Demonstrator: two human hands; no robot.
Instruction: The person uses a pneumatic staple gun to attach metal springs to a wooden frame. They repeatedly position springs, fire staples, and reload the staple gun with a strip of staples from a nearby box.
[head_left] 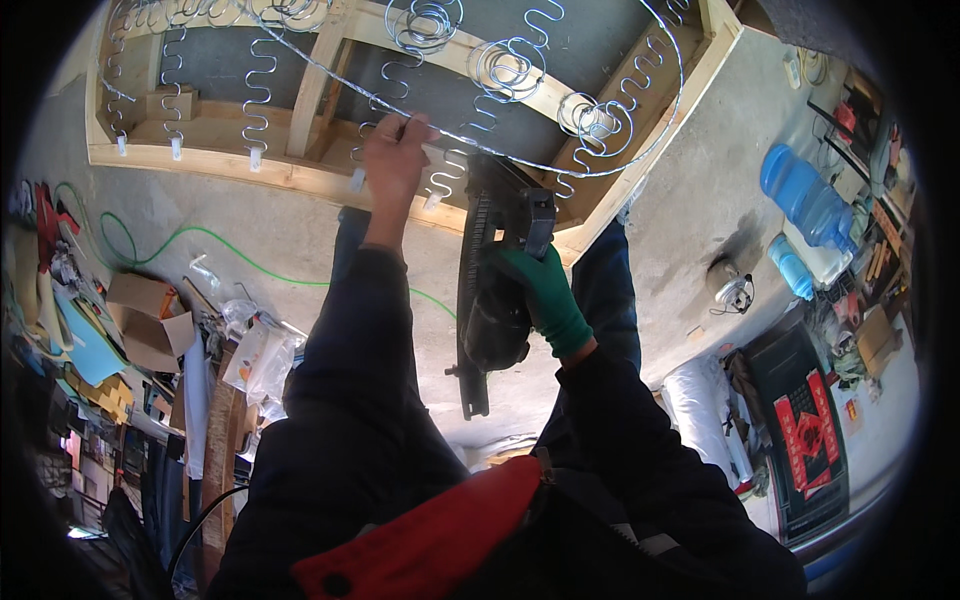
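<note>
My bare left hand (395,165) is closed in a pinch on a bright twisted wire (335,75). That wire runs slantwise over the springs and bends round at the right into a big loop. Wrapped in a green glove, my right hand (550,300) grips a black nail gun (497,335) with a long magazine. The gun's nose reaches the front rail of a wooden frame (290,175), just right of my left hand; its exact contact is hidden. Zigzag springs (258,100) span the frame, fixed at the front by pale clips (255,158). Coil springs (507,70) stand among them.
A green hose (235,245) crosses the concrete floor toward the gun. At left lie an open cardboard box (150,320) and plastic bags (265,370). Rightward are a blue water bottle (805,195), a small metal object (735,290) and a white plastic-wrapped roll (700,405).
</note>
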